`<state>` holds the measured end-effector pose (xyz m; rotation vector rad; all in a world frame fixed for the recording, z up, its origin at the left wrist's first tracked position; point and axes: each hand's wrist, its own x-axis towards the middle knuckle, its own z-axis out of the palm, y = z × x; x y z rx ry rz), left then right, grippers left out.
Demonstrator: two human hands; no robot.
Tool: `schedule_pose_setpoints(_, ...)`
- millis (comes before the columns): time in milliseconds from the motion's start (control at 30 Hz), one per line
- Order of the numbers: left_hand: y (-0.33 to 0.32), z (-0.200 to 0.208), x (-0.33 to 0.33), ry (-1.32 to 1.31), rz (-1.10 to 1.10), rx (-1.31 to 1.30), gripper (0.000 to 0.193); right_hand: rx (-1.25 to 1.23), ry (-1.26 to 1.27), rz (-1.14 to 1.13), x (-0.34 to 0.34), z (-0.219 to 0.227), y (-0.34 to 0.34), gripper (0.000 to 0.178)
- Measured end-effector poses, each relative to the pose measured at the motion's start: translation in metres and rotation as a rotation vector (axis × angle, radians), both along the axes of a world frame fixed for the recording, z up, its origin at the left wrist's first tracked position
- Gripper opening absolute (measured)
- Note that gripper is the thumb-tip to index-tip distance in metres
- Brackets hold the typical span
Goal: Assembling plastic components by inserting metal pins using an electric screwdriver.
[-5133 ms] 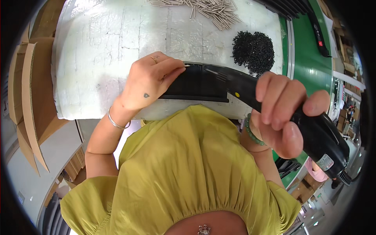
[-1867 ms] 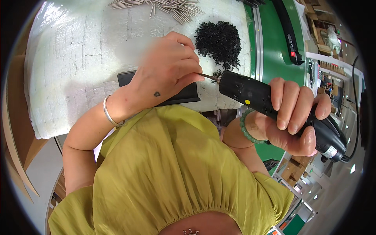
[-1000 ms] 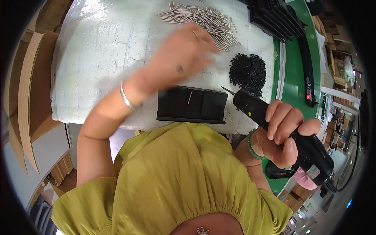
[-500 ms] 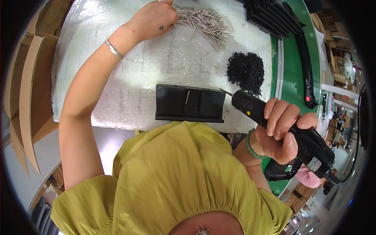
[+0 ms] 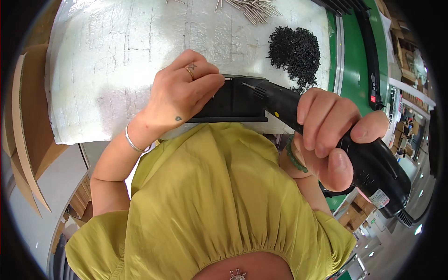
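Note:
My left hand [image 5: 183,93] is closed in a pinch above a black rectangular part [image 5: 245,106] at the table's near edge. A thin silver pin [image 5: 227,79] pokes out at its fingertips; the rest of the pin is hidden by the fingers. That hand also covers the left portion of the black part. Wrapped in my right hand [image 5: 331,133] is a black electric screwdriver [image 5: 381,168], tilted so its bit [image 5: 248,86] points left over the right half of the part, close to the pin.
A heap of small black screws [image 5: 296,56] lies beyond the screwdriver. Silver pins [image 5: 256,10] are piled at the far edge of the foam-covered tabletop [image 5: 107,70]. Cardboard [image 5: 32,126] stands along the left side. Black long parts [image 5: 368,60] lie on the green surface at right.
My left hand has come back from the pin pile to the black part, holding a pin. The screwdriver has moved left, its bit now over the part. The view has shifted too.

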<state>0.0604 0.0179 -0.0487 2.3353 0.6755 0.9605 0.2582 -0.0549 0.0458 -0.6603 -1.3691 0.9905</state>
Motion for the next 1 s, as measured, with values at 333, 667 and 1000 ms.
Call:
schedule_pose_setpoints(333,-0.004,0.0,0.0,0.023,0.045,-0.071,0.016,-0.009,-0.033,0.051,-0.003,-0.006,0.005,0.032)
schedule_pose_setpoints(667,-0.004,-0.002,0.001,0.012,0.062,-0.065,0.015,-0.046,-0.042,0.046,-0.009,-0.01,0.01,0.03)
schedule_pose_setpoints(1000,-0.008,-0.006,-0.001,0.02,0.057,-0.061,0.013,-0.101,-0.191,0.162,-0.02,-0.001,0.017,0.027)
